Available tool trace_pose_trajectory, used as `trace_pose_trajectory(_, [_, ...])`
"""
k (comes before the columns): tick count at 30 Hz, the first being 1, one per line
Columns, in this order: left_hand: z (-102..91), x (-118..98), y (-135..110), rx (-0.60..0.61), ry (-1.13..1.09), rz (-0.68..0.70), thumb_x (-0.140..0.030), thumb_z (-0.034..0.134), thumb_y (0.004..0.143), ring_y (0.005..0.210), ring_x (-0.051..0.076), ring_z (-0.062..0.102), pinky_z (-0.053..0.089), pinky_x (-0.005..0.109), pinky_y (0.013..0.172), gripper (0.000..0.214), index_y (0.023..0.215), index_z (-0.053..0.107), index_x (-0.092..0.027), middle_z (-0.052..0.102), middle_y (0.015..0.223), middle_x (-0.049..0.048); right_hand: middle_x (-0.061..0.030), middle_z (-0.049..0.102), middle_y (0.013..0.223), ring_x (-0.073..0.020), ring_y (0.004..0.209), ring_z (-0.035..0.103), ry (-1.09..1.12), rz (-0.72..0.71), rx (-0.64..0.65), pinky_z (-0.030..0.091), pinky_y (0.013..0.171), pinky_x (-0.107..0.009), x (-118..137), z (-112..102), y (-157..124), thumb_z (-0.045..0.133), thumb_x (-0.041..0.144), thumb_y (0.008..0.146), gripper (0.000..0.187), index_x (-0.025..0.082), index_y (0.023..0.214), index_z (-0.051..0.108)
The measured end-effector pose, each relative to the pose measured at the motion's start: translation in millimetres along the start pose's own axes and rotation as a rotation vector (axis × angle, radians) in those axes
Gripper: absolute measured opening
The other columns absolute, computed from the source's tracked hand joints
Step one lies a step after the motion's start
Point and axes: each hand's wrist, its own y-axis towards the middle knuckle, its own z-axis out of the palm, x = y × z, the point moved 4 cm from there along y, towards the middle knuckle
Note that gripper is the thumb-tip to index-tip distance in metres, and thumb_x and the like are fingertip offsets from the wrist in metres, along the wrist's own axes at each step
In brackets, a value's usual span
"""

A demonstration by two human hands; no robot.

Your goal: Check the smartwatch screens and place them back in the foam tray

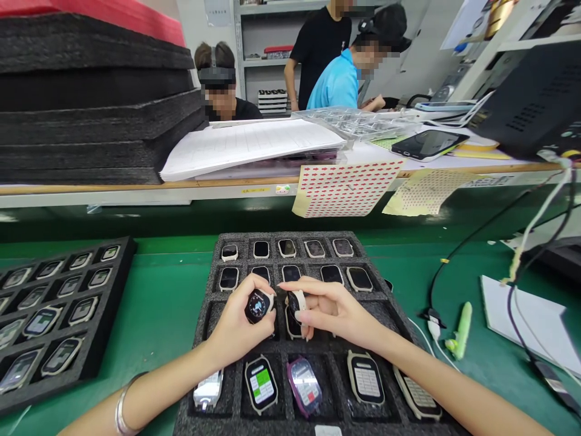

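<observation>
In my left hand (pixel 240 327) is a smartwatch (pixel 258 306) without a strap, its lit dark screen tilted toward me; thumb and fingers close round its edges. Beside it, my right hand (pixel 333 306) pinches a second smartwatch (pixel 295 303) with a pale case, turned nearly edge-on. Both are held over a black foam tray (pixel 281 350) with rows of watch compartments. In its front row lie a watch with a green-and-white screen (pixel 262 386), a purple-cased watch (pixel 305 384) and a pale watch (pixel 365 378) showing a grid. Darker-screened watches fill the back rows. My hands hide some middle compartments.
A second foam tray (pixel 102 327) of watches sits at left. On the right lie cables (pixel 434 327), a green pen-like object (pixel 463 330) and a white sheet (pixel 529 315). Above, a shelf carries stacked foam (pixel 91 127), papers (pixel 254 145) and a phone (pixel 429 145). People are beyond.
</observation>
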Motion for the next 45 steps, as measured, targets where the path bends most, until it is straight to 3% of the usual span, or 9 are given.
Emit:
trace_pose_trajectory(28, [-0.2, -2.8, 0.7, 0.015, 0.010, 0.019, -0.003, 0.053, 0.072, 0.088, 0.019, 0.052, 0.040, 0.030, 0.081, 0.025, 0.088, 0.048, -0.021, 0.052, 0.091, 0.0022, -0.0023, 0.052, 0.091, -0.0117, 0.062, 0.064, -0.006, -0.001, -0.011, 0.056, 0.054, -0.022, 3.5, 1.9, -0.1, 0.070, 0.026, 0.082, 0.043, 0.020, 0.123, 0.060])
trace_pose_trajectory(36, [-1.9, -3.6, 1.0, -0.001, 0.021, 0.017, -0.002, 0.054, 0.070, 0.086, 0.018, 0.053, 0.041, 0.030, 0.079, 0.022, 0.082, 0.047, -0.020, 0.053, 0.088, 0.0013, -0.0011, 0.060, 0.073, -0.0145, 0.061, 0.065, -0.014, 0.043, 0.004, 0.056, 0.058, -0.025, 2.9, 2.1, -1.5, 0.067, 0.028, 0.084, 0.049, 0.015, 0.130, 0.054])
trace_pose_trajectory(38, [-2.7, -2.5, 1.1, -0.013, -0.013, -0.038, -0.005, 0.055, 0.073, 0.083, 0.017, 0.055, 0.044, 0.029, 0.076, 0.019, 0.084, 0.048, -0.020, 0.053, 0.089, 0.0012, -0.0035, 0.065, 0.077, -0.0159, 0.062, 0.067, 0.027, 0.046, -0.008, 0.057, 0.059, -0.027, 2.8, 0.9, -1.2, 0.066, 0.028, 0.085, 0.055, 0.015, 0.135, 0.047])
trace_pose_trajectory(42, [0.8, 0.6, -0.2, 0.059, -0.316, -0.295, -0.022, 0.059, 0.081, 0.055, 0.011, 0.056, 0.045, 0.024, 0.046, 0.027, 0.103, 0.043, -0.022, 0.055, 0.102, 0.0036, -0.0112, 0.063, 0.104, -0.0192, 0.070, 0.068, 0.174, 0.039, -0.031, 0.058, 0.053, -0.028, 1.3, -4.1, 3.8, 0.067, 0.029, 0.083, 0.058, 0.017, 0.135, 0.044])
trace_pose_trajectory(45, [-0.9, -3.0, -0.6, 0.054, -0.565, -0.442, -0.026, 0.059, 0.083, 0.065, 0.016, 0.063, 0.050, 0.027, 0.049, 0.040, 0.117, 0.038, -0.022, 0.057, 0.106, 0.0076, -0.0119, 0.063, 0.106, -0.0181, 0.070, 0.066, 0.207, 0.042, -0.030, 0.056, 0.049, -0.025, -1.1, -7.5, 7.8, 0.068, 0.029, 0.081, 0.053, 0.017, 0.129, 0.048])
